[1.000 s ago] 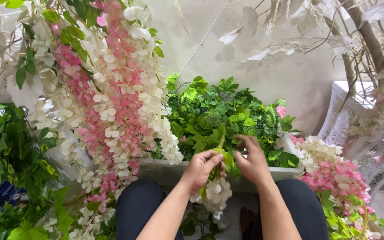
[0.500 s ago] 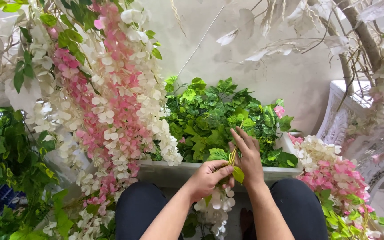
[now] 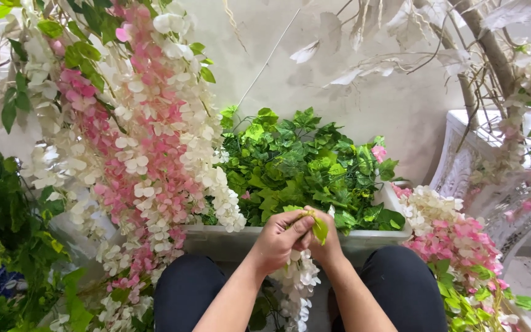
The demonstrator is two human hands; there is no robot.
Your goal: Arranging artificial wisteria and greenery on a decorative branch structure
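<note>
Both your hands are meeting over the bin [image 3: 216, 241] rim: your left hand [image 3: 279, 238] is pinching a green sprig [image 3: 318, 229], your right hand [image 3: 326, 245] is closing around it, white blossoms [image 3: 299, 280] dangling below.

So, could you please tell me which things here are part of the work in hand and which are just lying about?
In hand:
left hand
right hand
green leaf sprig
white flower strand
white tub of green leaves

Lying about:
pink and white garlands
pale branches
white carved stand
</note>
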